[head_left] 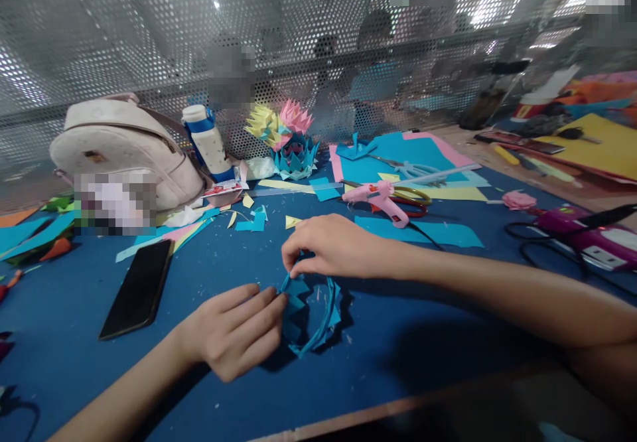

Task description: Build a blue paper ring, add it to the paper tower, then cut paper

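A ring of blue folded paper with pointed, zigzag parts rests on the blue table in front of me. My right hand comes in from the right and pinches the ring's far left rim between thumb and fingers. On the near left side, my left hand is closed on the same ring, its fingers pressed together; its thumb is hidden. Beyond my right hand lies a pink hot glue gun, with scissors partly behind it.
A black phone lies to the left. At the back stand a pale backpack, a bottle and pointed paper flowers. Blue paper sheets and a purple power strip with cables are on the right.
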`<state>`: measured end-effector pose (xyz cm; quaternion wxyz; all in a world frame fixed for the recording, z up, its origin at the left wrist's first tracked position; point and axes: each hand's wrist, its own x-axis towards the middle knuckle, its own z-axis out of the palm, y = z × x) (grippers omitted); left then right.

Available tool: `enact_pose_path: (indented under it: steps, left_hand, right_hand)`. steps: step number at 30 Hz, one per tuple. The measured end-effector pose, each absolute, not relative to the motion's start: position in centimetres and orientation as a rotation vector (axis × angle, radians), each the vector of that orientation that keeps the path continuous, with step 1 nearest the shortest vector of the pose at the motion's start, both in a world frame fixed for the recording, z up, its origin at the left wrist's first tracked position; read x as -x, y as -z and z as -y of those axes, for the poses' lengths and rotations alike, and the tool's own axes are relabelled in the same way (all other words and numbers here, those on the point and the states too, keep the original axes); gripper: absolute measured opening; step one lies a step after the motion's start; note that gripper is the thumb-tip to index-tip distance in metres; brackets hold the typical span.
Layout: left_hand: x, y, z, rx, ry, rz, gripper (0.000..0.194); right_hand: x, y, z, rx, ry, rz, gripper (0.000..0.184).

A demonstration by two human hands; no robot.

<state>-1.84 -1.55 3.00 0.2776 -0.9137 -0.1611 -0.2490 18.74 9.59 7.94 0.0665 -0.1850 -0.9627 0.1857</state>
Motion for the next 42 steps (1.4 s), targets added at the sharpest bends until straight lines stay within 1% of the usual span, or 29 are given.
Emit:
enact_pose_path:
  steps: [8,21,29,37,42]
  left_hand:
    - [2.3,-2.1,0.7,2.470,0.715,0.443,0.023]
    - [2.1,-2.3,0.8,2.478,0.688,0.439,0.033]
    - [2.1,-2.1,0.7,2.471,0.684,0.432,0.029]
    - [2.1,-1.8,0.5,2.478,0.705,0.420,0.031]
    - [2.1,-1.8,0.6,2.492,0.707,0.423,0.028]
  right_hand:
    - [-18.5,-7.1,-10.0,0.589,-0.493,2.890,0.005]
    - [-18.4,-6.9,-10.1,0.450,-0.517,2.885,0.003]
    - [-18.3,-6.5,-10.1,0.344,-0.470,2.894,0.004]
    - [-18.3,-6.4,-9.9,0.313,-0.366,2.934,0.008]
    - [-18.3,-6.6,-10.2,0.294,-0.391,2.917,0.005]
